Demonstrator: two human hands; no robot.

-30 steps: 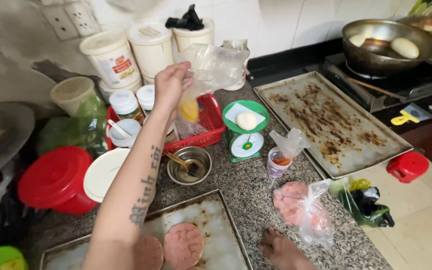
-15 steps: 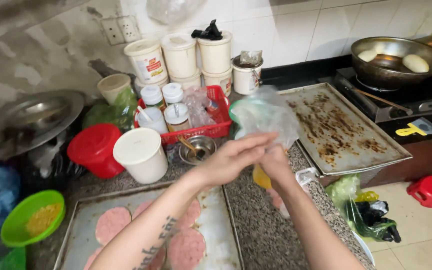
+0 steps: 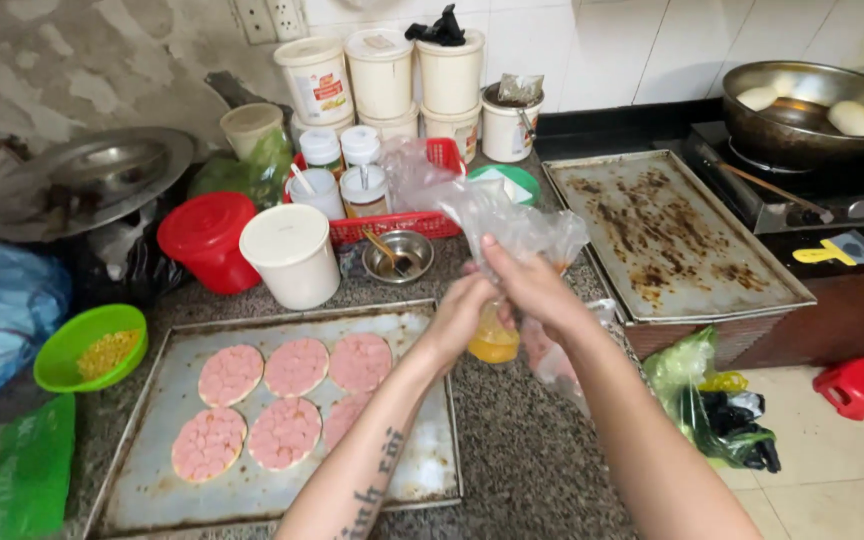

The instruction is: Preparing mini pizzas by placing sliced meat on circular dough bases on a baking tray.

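Both my hands meet over the granite counter [image 3: 512, 440], gripping a clear plastic bag [image 3: 507, 215] with yellow-orange food at its bottom [image 3: 493, 343]. My left hand [image 3: 457, 315] grips the bag low, just above the yellow part. My right hand [image 3: 527, 285] pinches the bag's neck a little higher, and the loose top billows up behind the fingers. Below and to the left lies a metal baking tray [image 3: 412, 470] carrying several round pink meat slices [image 3: 287, 395].
A white tub [image 3: 292, 255], red tub [image 3: 207, 240], small steel bowl [image 3: 400, 256] and red basket of jars [image 3: 392, 225] stand behind. An empty stained tray [image 3: 667, 235] lies right, beside a pan with dough [image 3: 812, 110]. A green bowl of corn [image 3: 87, 345] sits left.
My left hand took the bag from the red basket and brought it down to the counter front, where my right hand joined it. The view shifted left, showing the tray of meat slices.
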